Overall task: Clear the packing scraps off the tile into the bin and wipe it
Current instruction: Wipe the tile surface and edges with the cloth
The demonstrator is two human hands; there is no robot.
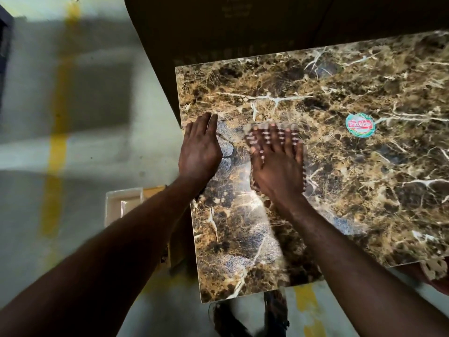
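Observation:
A large brown marble-patterned tile point(340, 166) lies flat before me. My right hand point(275, 164) lies flat with spread fingers on a striped cloth point(252, 132), pressing it onto the tile's left part. My left hand point(200, 148) rests beside it with straight fingers, at the tile's left edge. A round green and red sticker point(360, 125) is stuck to the tile, to the right of the cloth. No scraps show on the tile.
A cardboard box point(175, 244) with a clear plastic tray point(124, 203) on it stands on the floor under my left forearm. A dark carton point(218, 27) stands behind the tile. Yellow lines point(58, 142) mark the grey floor.

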